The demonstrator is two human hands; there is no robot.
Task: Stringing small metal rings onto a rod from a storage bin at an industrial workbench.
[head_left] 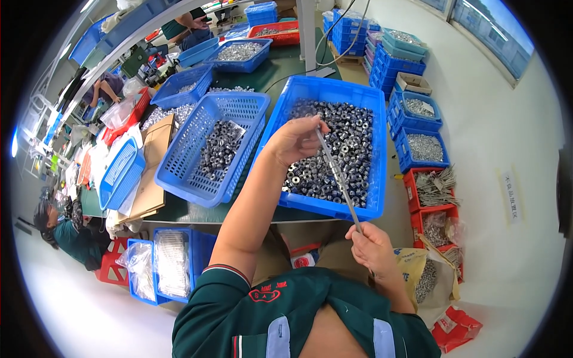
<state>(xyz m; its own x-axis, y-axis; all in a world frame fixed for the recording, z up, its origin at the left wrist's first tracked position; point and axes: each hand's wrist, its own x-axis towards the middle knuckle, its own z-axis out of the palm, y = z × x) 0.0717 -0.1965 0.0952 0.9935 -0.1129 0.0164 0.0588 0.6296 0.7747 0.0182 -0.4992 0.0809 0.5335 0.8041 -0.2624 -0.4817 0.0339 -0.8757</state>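
Observation:
A long, thin grey metal rod (pixel 339 179) slants between my hands, above a solid-walled blue bin (pixel 376 197). My left hand (pixel 298 141) is closed with thumb and fingertips at its upper end. Lower and to the right, in front of the bin, my right hand (pixel 372 250) is closed around the other end. Small shiny pieces seem to lie along the rod's middle, too small to make out. Beneath it the bin holds many dark and silvery ring-shaped metal parts (pixel 358 128) with centre holes. My left forearm crosses the bin's near left corner.
Left of the bin, a perforated blue basket (pixel 203 191) holds similar parts on the green table (pixel 239 213). Flattened cardboard (pixel 154 173) lies beside it. Stacked blue crates (pixel 425 149) and red bins (pixel 434 188) line the right wall. Another person (pixel 74 235) sits at far left.

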